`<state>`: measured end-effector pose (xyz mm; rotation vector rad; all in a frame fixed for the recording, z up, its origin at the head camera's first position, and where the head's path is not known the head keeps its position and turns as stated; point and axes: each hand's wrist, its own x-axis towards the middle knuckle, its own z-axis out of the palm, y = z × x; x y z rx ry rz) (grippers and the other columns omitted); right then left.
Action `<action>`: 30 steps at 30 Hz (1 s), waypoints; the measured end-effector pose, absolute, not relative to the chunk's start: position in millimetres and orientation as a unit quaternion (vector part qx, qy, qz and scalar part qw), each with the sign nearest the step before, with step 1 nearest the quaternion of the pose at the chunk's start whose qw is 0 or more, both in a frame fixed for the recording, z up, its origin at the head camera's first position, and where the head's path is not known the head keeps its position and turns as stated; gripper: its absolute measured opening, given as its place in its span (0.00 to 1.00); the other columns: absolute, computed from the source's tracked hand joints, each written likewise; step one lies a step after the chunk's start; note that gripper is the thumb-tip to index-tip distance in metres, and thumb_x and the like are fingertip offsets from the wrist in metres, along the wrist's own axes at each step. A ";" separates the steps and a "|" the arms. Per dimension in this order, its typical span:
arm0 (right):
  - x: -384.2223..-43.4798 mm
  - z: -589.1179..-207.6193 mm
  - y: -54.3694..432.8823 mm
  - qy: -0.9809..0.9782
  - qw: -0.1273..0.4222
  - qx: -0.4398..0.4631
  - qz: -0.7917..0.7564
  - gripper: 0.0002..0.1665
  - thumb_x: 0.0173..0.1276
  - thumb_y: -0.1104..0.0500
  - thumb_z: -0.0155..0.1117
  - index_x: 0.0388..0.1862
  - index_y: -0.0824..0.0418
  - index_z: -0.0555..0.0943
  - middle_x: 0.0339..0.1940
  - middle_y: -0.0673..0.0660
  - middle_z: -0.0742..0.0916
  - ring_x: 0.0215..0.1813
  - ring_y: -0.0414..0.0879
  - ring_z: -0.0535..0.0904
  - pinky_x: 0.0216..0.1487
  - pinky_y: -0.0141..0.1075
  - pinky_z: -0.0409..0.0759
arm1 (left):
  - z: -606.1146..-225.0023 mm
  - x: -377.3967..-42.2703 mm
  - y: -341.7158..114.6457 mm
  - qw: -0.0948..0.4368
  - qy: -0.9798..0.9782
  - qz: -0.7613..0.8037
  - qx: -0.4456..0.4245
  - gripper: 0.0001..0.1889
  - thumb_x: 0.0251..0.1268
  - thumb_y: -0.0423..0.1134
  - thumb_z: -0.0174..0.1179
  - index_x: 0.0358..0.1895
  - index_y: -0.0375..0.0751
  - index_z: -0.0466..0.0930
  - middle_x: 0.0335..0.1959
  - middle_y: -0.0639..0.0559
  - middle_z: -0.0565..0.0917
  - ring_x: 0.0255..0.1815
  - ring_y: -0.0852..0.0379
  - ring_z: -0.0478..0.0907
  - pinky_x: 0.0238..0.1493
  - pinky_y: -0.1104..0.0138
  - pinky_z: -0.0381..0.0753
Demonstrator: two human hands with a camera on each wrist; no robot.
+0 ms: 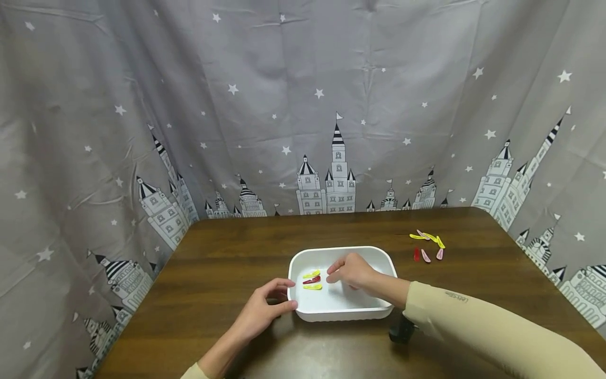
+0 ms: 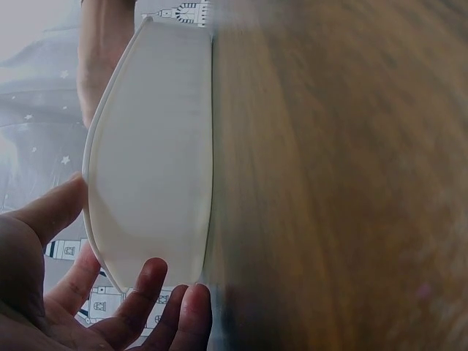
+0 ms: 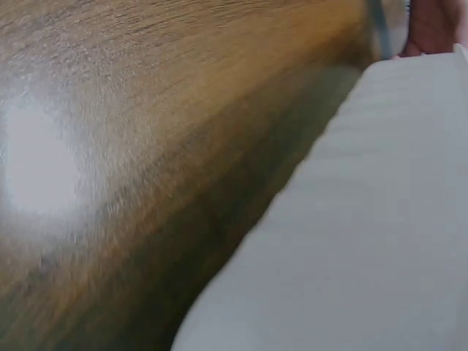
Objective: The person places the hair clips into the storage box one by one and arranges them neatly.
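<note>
Left hand (image 1: 260, 308), fingers apart, touches the white tray (image 1: 344, 316) at nine o'clock; inside lie three clips (image 1: 311, 280). Right hand (image 1: 355, 270), above: we cannot tell its grip. Toward two, loose clips (image 1: 430, 237): we judge them light, stiff, slippery, best pinched mid-length.

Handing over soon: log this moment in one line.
Left hand: touching left end of white tray; Right hand: inside tray, nothing visibly held; Tray: two yellow clips, red clip; Table, right of tray: more clips
</note>
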<state>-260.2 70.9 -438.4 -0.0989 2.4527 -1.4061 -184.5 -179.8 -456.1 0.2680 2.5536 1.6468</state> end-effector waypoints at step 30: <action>-276.4 -386.4 174.3 0.807 0.087 -0.002 -0.584 0.23 0.69 0.56 0.68 0.58 0.67 0.80 0.13 0.47 0.68 0.16 0.42 0.59 0.20 0.33 0.60 | -455.4 -183.1 -178.4 0.042 0.833 0.545 0.086 0.21 0.59 0.39 0.72 0.56 0.43 0.81 0.50 0.43 0.85 0.48 0.52 0.79 0.45 0.63 0.77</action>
